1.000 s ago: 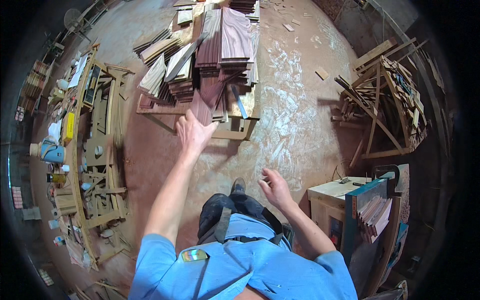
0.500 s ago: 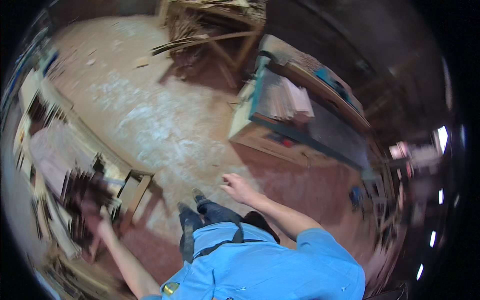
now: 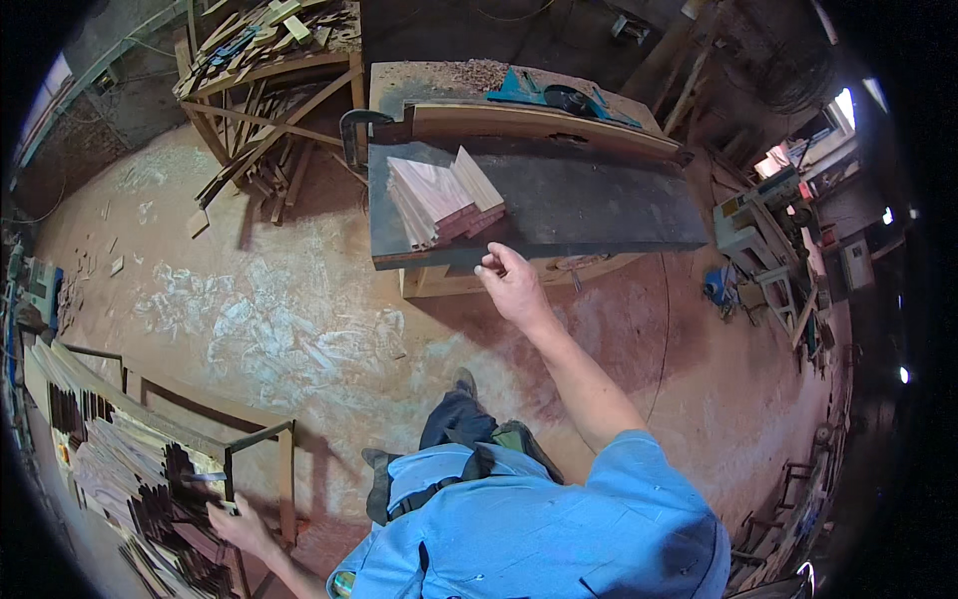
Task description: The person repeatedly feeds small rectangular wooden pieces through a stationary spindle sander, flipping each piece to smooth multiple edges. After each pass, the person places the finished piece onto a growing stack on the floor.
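My right hand (image 3: 514, 285) is stretched forward with loosely curled fingers and holds nothing. It hovers at the near edge of a dark machine table (image 3: 599, 205). Just beyond the hand, a stack of pale pinkish wood pieces (image 3: 439, 195) lies on that table. My left hand (image 3: 238, 524) reaches back to the lower left and lies on a pile of dark wood slats (image 3: 180, 499). Its fingers are on the slats, but I cannot tell whether they grip one. My blue shirt and dark trousers fill the lower middle.
A rack of light and dark slats (image 3: 90, 439) with a metal frame (image 3: 259, 439) runs along the lower left. A wooden trestle heaped with offcuts (image 3: 264, 60) stands at the back left. The floor (image 3: 249, 299) is dusty. More machines (image 3: 758, 240) stand at the right.
My view has swung right, from the slat pile to the machine table. My right hand has risen and reached toward the table, while my left hand has stayed back on the dark slats.
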Motion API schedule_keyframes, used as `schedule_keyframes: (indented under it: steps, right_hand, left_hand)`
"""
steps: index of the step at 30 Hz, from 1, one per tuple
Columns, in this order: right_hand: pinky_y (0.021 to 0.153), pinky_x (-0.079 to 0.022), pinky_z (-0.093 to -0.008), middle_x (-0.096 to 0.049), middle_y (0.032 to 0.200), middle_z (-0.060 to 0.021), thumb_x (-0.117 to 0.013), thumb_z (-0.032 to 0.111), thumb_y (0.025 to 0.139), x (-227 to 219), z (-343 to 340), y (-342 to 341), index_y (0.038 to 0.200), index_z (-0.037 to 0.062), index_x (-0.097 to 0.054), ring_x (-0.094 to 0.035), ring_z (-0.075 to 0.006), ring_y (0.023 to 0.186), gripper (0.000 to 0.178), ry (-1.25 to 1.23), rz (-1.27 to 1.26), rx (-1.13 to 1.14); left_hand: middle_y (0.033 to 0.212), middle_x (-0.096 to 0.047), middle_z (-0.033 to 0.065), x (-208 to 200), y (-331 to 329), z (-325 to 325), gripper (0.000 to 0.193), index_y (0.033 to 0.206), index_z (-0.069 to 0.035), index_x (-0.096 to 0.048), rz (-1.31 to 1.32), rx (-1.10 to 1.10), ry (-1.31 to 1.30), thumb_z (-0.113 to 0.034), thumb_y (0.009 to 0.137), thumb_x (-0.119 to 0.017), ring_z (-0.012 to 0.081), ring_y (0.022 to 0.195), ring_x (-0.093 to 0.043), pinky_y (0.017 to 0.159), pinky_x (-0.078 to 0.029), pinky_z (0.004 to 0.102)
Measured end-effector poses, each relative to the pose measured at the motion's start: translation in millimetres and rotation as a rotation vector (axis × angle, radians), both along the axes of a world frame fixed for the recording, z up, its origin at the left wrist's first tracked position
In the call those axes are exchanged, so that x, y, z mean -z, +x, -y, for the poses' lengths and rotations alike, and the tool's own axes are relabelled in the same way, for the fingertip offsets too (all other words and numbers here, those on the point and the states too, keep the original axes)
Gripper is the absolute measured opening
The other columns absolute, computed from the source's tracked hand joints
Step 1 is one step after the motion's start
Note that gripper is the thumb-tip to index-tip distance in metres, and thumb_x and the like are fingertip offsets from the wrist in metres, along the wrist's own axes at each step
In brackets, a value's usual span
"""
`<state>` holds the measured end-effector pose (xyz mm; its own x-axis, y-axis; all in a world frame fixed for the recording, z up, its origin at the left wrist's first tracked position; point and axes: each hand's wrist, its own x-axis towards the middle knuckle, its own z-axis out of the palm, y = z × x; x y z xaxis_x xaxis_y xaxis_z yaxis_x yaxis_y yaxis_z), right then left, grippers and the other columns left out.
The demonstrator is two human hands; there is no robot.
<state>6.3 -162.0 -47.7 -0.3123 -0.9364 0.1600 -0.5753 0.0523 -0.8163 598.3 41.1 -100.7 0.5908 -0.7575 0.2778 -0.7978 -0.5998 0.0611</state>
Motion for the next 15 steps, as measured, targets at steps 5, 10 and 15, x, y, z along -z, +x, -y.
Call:
schedule_keyframes:
  steps: [5,10,15]
  right_hand:
    - [0.078,-0.054,-0.0322,-0.068,0.105,-0.0131,-0.074,0.014,0.087,13,48,-54,0.126,-0.0035,-0.059,-0.065,-0.0184,0.089,0.045,-0.031,0.054,-0.033]
    - [0.08,-0.054,-0.0386,-0.065,0.109,-0.0185,-0.075,0.025,0.086,26,74,-98,0.123,-0.0015,-0.06,-0.067,-0.0289,0.088,0.048,0.148,0.014,0.014]
    - [0.099,-0.047,-0.047,-0.059,0.123,-0.0262,-0.074,0.031,0.087,33,102,-106,0.135,-0.0036,-0.049,-0.057,-0.0412,0.116,0.065,0.094,-0.263,-0.109]
  left_hand:
    - [0.135,-0.055,0.0251,-24,-193,118,0.057,0.137,0.007,-0.051,-0.701,0.223,0.022,-0.018,0.089,-0.071,0.0354,0.122,-0.056,0.104,-0.044,0.0411]
    - [0.132,-0.056,0.0269,-59,-358,219,0.058,0.135,0.005,-0.052,-0.663,0.746,-0.051,-0.014,0.085,-0.074,0.0411,0.123,-0.055,0.102,-0.046,0.0426]
    - [0.133,-0.056,0.0246,-86,-439,267,0.057,0.136,0.004,-0.052,-0.607,0.923,-0.028,-0.017,0.088,-0.073,0.0377,0.119,-0.058,0.096,-0.049,0.0418]
